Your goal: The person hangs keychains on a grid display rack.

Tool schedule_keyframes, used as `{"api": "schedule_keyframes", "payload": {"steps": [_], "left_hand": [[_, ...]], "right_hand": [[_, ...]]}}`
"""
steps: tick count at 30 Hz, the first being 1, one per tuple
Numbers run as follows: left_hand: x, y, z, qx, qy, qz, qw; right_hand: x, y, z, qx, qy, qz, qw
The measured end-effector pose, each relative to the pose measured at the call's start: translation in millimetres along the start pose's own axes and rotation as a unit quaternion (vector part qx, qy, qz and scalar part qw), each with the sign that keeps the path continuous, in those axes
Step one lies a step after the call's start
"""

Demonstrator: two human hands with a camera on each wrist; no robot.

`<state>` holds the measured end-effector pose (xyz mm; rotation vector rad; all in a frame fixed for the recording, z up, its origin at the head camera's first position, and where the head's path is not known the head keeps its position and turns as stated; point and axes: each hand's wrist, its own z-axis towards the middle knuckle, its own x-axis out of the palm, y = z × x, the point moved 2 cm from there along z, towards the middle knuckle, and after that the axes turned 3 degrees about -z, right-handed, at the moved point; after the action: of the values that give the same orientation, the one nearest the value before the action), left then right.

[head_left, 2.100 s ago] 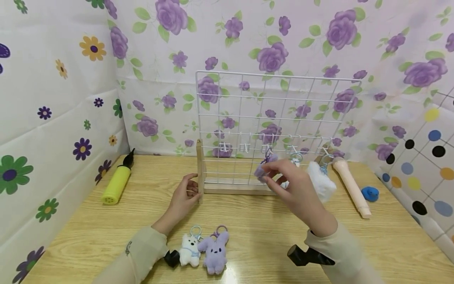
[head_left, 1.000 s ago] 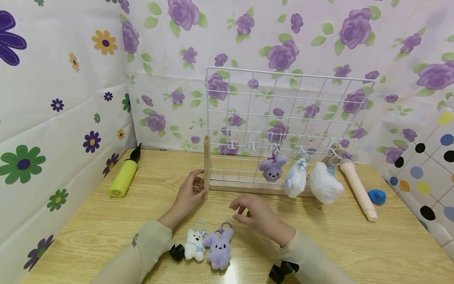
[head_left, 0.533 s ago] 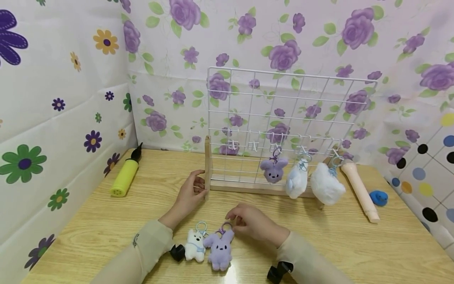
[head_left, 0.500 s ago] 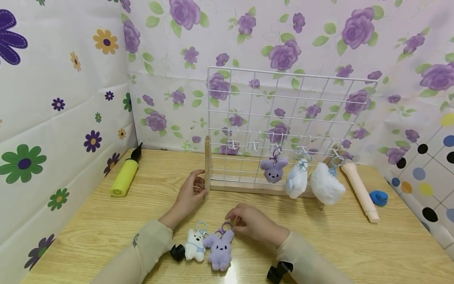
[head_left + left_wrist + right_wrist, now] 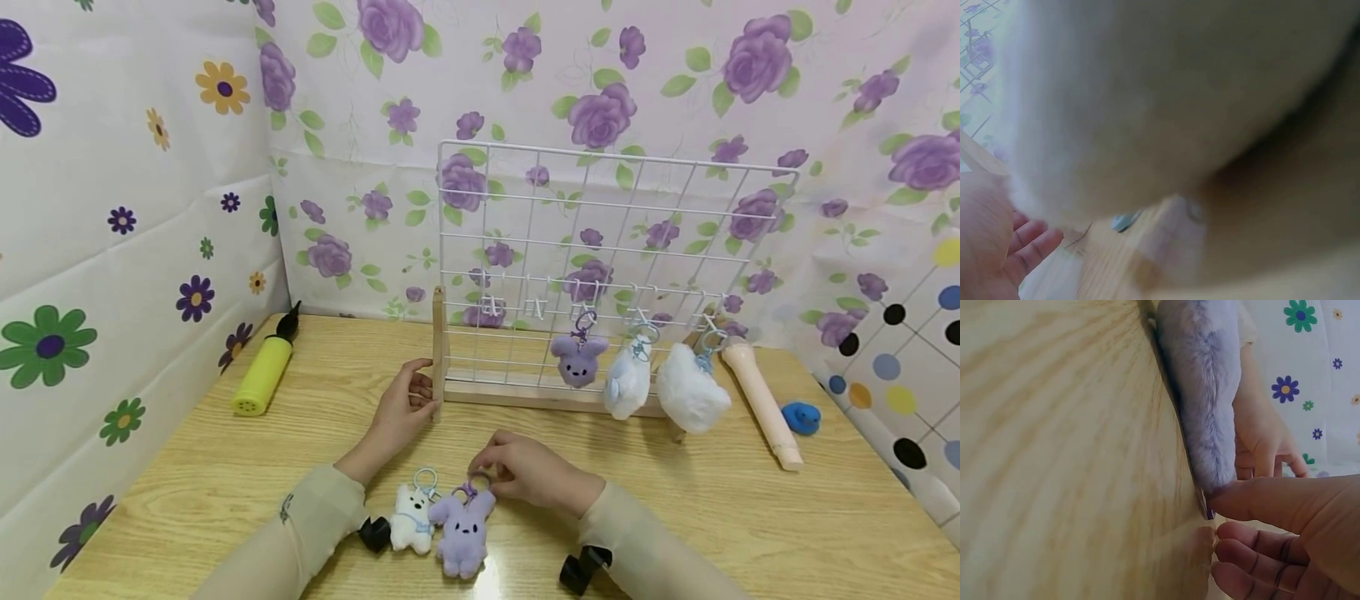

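Observation:
My right hand (image 5: 534, 472) pinches the metal ring of a lilac plush bunny keychain (image 5: 462, 537) lying on the table. In the right wrist view, the thumb (image 5: 1260, 499) is right at the ring end of the plush, the other fingers just below it. Beside the bunny, on its left, lies a white plush bear keychain (image 5: 412, 521) with a light blue ring. My left hand (image 5: 401, 406) holds the left wooden post (image 5: 438, 342) of a white wire grid rack (image 5: 517, 200). White fur fills much of the left wrist view, with that hand's fingers (image 5: 1032, 247) partly hidden.
From the rack's hooks hang a small lilac plush (image 5: 579, 362) and two white plush keychains, one in the middle (image 5: 628, 383) and one at right (image 5: 692, 390). Two left hooks (image 5: 492, 307) bear nothing. A yellow pump (image 5: 264, 371), pale tube (image 5: 761, 404) and blue toy (image 5: 802, 418) lie at the sides.
My right hand has left the hanging lilac plush, come down to the table and closed on the lying bunny's ring. The bunny has shifted slightly. My left hand stays at the post.

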<state>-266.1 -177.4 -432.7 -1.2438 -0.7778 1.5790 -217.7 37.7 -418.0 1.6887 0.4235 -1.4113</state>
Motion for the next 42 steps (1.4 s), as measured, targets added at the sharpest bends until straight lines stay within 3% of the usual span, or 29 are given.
{"api": "schedule_keyframes", "payload": {"steps": [8,17,23,33,42], "left_hand": [[-0.1,9.5,2.7,0.022,0.002,-0.002,0.9998],[0.1,9.8,2.3,0.018,-0.001,-0.002,0.9998],[0.8,9.2,1.8,0.013,-0.003,-0.003,0.9999],[-2.9,-24.9,-8.3,0.003,0.003,0.009,0.9999],[1.1,7.6,2.5,0.015,-0.003,0.005,0.9999]], "right_hand": [[0,0,1.5,0.002,0.005,-0.003,1.0000],[3,1,0.8,0.013,-0.012,-0.009,0.9998],[4,2,-1.2,0.028,-0.022,0.023,0.9991],[-3,9,-9.1,0.027,-0.034,0.043,0.9982],[-22,19,-20.1,0.011,-0.066,0.060,0.9960]]}}
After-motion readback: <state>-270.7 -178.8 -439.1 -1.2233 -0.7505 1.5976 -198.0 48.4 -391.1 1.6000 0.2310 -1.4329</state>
